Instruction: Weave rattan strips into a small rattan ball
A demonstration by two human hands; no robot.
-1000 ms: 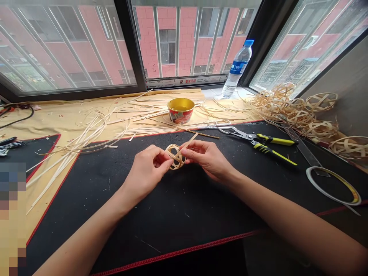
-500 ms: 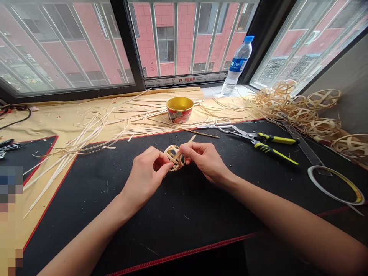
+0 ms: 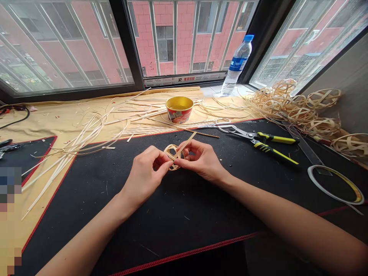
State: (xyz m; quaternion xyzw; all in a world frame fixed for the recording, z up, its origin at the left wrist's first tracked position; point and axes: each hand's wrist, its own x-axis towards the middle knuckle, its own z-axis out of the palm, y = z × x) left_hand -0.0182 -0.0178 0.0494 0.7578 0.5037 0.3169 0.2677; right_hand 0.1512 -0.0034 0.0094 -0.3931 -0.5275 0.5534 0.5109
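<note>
Woven strip ball [image 3: 169, 151], small and open-weave, sits between both hands, apparently lifted just off the black desk mat [image 3: 178, 214]. Left hand [image 3: 142, 170] is just left of the ball; its fingers [image 3: 161, 161] are curled and pressed together, tips pinching the weave, probably to stop the crossings springing apart. Right hand [image 3: 201, 159] is just right of it; its fingers [image 3: 184, 161] are bent close together, pinching a loose strip [image 3: 186, 143] against the ball, though the exact contact is partly hidden. That strip lies diagonally over the ball, its free end pointing away from the wearer.

Right of the ball, on the mat: yellow-and-black-handled shears [image 3: 258, 140], probably left there for quick reach, then a coil of white tape [image 3: 333, 184]. Farther left, loose pale strips [image 3: 86, 134] fan across a cream cloth [image 3: 43, 126]. Directly beyond stands a gold-lined paper bowl [image 3: 179, 109]. Far right, similar open balls [image 3: 299, 109] lie heaped against the wall. Beyond them all, a water bottle [image 3: 237, 67] stands at the window.

Against the previous frame, the right fingers have moved closer to the left hand, and more of the strip now shows above them.
</note>
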